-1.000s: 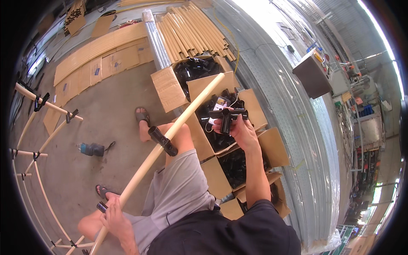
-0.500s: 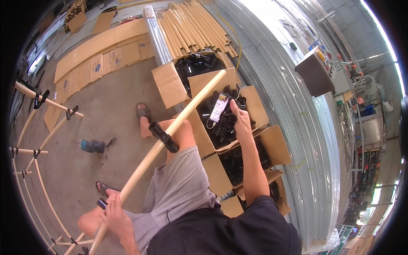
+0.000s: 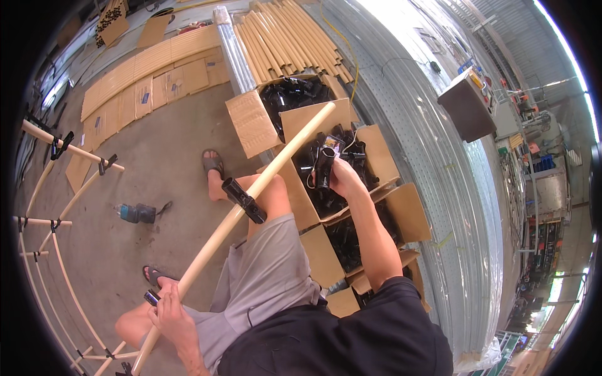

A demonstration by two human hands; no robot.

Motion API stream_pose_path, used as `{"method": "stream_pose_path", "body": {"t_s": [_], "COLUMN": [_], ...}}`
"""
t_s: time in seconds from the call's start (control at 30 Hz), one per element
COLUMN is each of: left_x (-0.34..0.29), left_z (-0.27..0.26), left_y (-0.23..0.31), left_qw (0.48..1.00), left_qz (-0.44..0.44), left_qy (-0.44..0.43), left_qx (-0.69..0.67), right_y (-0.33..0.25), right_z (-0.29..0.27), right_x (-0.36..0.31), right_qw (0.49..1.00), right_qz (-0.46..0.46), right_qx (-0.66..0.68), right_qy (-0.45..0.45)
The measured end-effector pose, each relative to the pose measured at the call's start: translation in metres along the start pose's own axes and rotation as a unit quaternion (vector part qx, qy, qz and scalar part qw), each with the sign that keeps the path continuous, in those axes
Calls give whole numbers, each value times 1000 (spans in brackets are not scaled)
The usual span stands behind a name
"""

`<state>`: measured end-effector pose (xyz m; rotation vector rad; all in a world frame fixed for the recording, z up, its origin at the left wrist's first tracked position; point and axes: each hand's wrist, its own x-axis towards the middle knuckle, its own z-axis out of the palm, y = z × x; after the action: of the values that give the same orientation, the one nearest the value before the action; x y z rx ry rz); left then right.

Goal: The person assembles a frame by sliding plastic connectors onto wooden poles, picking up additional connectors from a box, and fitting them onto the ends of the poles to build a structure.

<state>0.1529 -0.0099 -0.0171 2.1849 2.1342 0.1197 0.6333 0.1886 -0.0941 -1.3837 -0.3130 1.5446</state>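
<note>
You are gripping a long cream pole (image 3: 251,194) near its lower end with your left hand (image 3: 168,313), fingers wrapped round it just above your left knee. The pole's long axis is running diagonally, from the lower left by your thigh up and to the right, its far tip (image 3: 327,108) lying over the flap of an open cardboard box (image 3: 252,122). A black sleeve connector (image 3: 243,200) is sitting on the pole about midway along, over your right knee, in line with the pole.

Your right hand (image 3: 343,178) is closing round a black plastic fitting (image 3: 323,168), holding it roughly upright just above the middle box of black fittings (image 3: 376,150). A small tag is showing at the fitting's top.

The boxes are standing in a row to your right, hard against a stack of plastic-wrapped grey sheets (image 3: 433,188). More cream poles (image 3: 288,44) are lying bundled beyond the boxes. To your left the concrete floor (image 3: 157,163) is offering open room; a blue power tool (image 3: 137,214) is lying there, and a frame of joined poles (image 3: 50,188) is curving along the left edge.
</note>
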Motion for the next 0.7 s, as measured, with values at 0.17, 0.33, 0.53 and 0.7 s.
{"method": "stream_pose_path", "body": {"t_s": [0.17,0.33,0.53,0.7], "left_x": [0,-1,-4,-4], "left_z": [2,0,-1,0], "left_y": [-2,0,1,4], "left_qw": [1000,1000,1000,1000], "left_qz": [4,-6,-13,-8], "left_qy": [8,1,-2,6], "left_qx": [-3,-6,-3,-1], "right_y": [-8,-16,-52,-119], "right_z": [11,22,11,-21], "right_x": [7,0,15,41], "right_qw": [999,1000,978,937], "right_qz": [-10,-31,-121,-97], "right_qx": [-38,4,-167,-318], "right_qy": [4,-2,33,111]}}
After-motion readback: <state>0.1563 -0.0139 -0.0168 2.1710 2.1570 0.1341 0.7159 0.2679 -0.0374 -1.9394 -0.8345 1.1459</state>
